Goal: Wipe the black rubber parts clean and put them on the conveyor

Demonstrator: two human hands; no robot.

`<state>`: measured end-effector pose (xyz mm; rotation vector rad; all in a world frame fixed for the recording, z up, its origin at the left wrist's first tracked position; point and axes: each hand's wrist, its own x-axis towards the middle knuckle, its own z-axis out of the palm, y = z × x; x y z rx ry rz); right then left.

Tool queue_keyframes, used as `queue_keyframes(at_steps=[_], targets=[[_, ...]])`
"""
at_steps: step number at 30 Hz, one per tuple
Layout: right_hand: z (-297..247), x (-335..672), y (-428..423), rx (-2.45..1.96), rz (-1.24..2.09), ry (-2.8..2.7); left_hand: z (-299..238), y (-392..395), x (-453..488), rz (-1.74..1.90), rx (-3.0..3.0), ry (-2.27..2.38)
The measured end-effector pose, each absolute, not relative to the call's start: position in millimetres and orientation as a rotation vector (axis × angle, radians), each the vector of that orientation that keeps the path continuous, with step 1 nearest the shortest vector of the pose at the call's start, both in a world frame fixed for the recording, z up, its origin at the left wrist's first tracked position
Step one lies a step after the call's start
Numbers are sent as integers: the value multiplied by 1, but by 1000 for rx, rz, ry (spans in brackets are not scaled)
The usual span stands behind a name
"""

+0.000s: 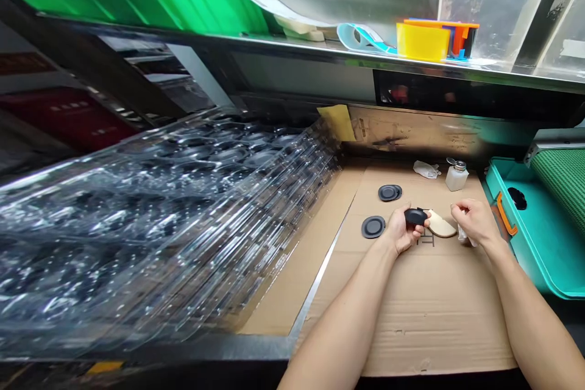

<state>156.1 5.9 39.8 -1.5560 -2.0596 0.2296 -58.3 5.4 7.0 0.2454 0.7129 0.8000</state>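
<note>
Head view, black pad [415, 216], probably rubber, gripped in the left hand [401, 230]

Left hand [401, 230] with black rubber piece [415, 216], right hand [475, 222] with white cloth [463, 234]

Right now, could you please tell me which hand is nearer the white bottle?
Right hand, just below the white bottle; the left hand is farther off, below and left of it.
</note>
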Motion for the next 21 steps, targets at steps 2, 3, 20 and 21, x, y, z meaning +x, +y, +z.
queue_keyframes(at_steps=[2, 3, 20, 21], targets=[[32, 164, 13, -1688, 178, -2099, 8, 6, -60, 811, 194, 681], [29, 168, 15, -1775, 166, -2127, 8, 6, -60, 818, 176, 667], [2, 136, 1, -1484, 210, -2408, 12, 6, -60, 990, 190, 731], [1, 136, 3, -1486, 213, -2317, 11, 6, -60, 1017, 217, 747]])
